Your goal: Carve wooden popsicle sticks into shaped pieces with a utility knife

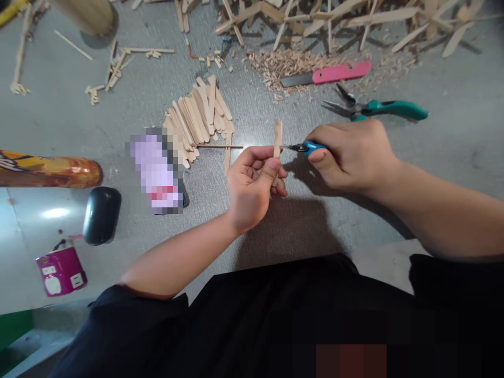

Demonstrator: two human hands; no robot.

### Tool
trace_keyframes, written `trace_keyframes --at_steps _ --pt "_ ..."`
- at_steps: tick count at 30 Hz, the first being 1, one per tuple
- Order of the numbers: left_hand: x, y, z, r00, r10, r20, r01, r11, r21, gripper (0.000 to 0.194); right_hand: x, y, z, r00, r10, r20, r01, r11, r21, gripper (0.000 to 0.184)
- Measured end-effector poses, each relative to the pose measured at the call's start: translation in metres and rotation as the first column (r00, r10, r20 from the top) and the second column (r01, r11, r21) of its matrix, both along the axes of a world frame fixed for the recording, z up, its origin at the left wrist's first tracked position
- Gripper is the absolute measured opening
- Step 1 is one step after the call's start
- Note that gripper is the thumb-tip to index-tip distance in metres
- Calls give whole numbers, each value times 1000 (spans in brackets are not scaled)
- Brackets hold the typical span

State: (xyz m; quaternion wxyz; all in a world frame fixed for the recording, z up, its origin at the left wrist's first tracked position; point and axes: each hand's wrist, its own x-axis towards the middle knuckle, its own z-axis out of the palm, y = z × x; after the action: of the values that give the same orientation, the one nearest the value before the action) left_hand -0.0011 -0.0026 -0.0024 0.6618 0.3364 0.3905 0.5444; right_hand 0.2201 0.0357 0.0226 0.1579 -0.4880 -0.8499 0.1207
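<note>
Wood: one flat stick [278, 135], near mid-view above the surface [205, 231], pinched between thumb and fingers of the left hand [258, 178]; its long axis runs roughly 12 to 6 o'clock. Right hand [350, 155], at 3 o'clock of the stick, closed around the handle of a blue tool [316, 148]. Tool's dark tip points to 9 o'clock, at the stick's edge; contact cannot be told. Other positions, from the stick: shavings [289, 62], 12; pink cutter [340, 72], between 1 and 2; green pliers [394, 108], between 2 and 3, jaws apart; stick pile [192, 118], between 9 and 10.
</note>
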Motion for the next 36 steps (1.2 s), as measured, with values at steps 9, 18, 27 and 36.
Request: trace_keyframes --at_steps 9,18,27,36 --pt "-1 3 2 993 -46 109 41 998 41 38 1 -2 5 1000 8 -25 -11 992 -128 87" --pt "-4 -1 1 994 -81 78 75 994 78 39 -1 -3 5 984 142 -103 -152 984 -94 82" --pt "-2 -2 2 997 -81 -14 82 994 72 53 4 -9 0 992 122 -39 -125 986 -107 77" --pt "-3 3 6 995 -96 -39 96 995 -9 54 0 -6 15 989 54 -139 -89 961 -262 72"
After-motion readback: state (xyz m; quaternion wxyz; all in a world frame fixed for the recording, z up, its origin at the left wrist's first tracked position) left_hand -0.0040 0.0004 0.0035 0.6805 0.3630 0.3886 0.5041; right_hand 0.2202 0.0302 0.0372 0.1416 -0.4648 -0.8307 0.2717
